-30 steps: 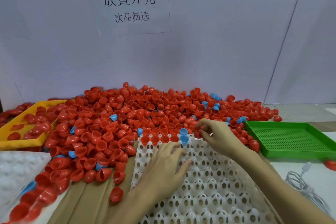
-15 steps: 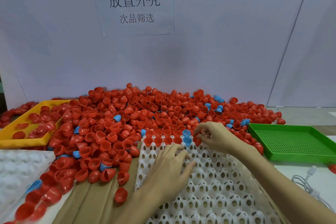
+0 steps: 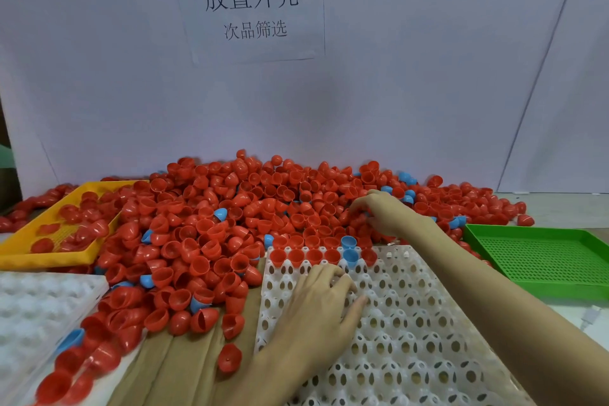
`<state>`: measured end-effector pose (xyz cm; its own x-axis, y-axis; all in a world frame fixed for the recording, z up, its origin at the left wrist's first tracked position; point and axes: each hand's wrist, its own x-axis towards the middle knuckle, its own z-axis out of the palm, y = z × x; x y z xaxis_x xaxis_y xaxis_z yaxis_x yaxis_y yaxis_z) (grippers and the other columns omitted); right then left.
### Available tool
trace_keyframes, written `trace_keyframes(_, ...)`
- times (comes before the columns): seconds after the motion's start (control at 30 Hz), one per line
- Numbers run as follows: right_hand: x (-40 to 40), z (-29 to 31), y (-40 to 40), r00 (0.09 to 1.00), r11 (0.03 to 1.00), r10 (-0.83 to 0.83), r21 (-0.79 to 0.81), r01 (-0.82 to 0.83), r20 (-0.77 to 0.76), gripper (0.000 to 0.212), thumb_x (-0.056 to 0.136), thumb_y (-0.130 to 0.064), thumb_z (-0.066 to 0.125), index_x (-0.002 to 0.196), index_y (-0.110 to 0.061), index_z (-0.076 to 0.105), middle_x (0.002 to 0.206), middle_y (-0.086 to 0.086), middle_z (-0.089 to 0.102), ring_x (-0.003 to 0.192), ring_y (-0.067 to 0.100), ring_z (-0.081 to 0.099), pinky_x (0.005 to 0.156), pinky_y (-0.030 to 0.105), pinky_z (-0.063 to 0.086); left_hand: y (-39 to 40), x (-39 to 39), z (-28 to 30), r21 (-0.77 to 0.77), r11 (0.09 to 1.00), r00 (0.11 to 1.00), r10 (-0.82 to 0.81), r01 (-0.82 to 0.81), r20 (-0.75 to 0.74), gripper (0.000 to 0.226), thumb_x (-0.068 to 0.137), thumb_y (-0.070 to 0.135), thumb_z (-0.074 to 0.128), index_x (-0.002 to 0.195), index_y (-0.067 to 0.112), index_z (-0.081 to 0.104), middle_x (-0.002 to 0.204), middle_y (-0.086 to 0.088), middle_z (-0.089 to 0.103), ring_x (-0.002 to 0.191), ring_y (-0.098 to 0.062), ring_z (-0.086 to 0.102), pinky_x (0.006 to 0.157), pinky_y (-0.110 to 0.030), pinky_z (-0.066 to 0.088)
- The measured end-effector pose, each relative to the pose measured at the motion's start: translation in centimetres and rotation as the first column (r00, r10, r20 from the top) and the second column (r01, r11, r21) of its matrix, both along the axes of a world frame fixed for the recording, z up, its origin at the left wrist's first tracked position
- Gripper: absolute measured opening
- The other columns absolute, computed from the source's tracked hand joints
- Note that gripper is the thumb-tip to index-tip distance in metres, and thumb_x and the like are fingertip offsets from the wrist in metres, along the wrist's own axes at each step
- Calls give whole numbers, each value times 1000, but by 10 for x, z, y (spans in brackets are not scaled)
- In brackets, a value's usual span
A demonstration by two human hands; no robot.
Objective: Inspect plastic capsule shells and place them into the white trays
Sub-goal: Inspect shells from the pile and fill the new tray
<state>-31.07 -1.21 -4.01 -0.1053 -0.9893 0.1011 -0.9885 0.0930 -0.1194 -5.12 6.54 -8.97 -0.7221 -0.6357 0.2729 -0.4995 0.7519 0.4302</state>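
A big pile of red capsule shells [image 3: 250, 207], with a few blue ones, covers the back of the table. In front of me lies a white tray [image 3: 412, 323] with holes. Its far row holds several red shells [image 3: 296, 255], one blue shell [image 3: 351, 256] and another red shell [image 3: 369, 255] to its right. My left hand [image 3: 323, 306] rests flat on the tray, fingers spread. My right hand [image 3: 385, 214] reaches past the tray's far edge into the pile. Its fingertips are down among the red shells; whether they hold one is hidden.
A yellow tray [image 3: 19, 257] with a few red shells stands at the left, and an empty green perforated tray [image 3: 543, 287] at the right. A second white tray [image 3: 33, 306] lies front left. Brown cardboard [image 3: 184, 366] lies under loose shells. A white cable [image 3: 593, 316] lies bottom right.
My right hand has left the tray's far row, where a red shell now sits right of the blue one, and has moved back into the pile. My left hand stays on the tray.
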Motion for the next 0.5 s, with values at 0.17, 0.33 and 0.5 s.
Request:
trace_keyframes(0.17, -5, -4, -7, 998, 999, 0, -43, -3, -67, 27, 96, -11, 72, 121, -21, 74, 126, 0, 65, 117, 21, 62, 98, 36, 56, 0, 0, 0, -2, 1000, 1000, -1, 1, -2, 39, 109, 53, 34, 122, 27, 61, 129, 17, 45, 123, 1, 34, 112, -22, 31)
trace_keyframes(0.33, -2, -10, -2, 990, 999, 26, -16, -29, -138, 33, 101, -10, 65, 130, -22, 72, 130, 1, 57, 124, 23, 51, 105, 38, 51, 1, 1, 1, 6, 1000, 1000, -1, 1, 1, 37, 109, 53, 35, 120, 29, 60, 126, 18, 44, 120, 1, 35, 112, -23, 33)
trace_keyframes(0.5, 0, -10, 0, 998, 991, -28, -135, 20, -53, 23, 100, -12, 69, 122, -15, 74, 125, 2, 60, 116, 21, 59, 99, 34, 54, 1, 1, 2, 11, 1000, 1000, 0, 0, 6, 38, 109, 54, 35, 122, 29, 60, 126, 18, 44, 121, 1, 35, 111, -23, 34)
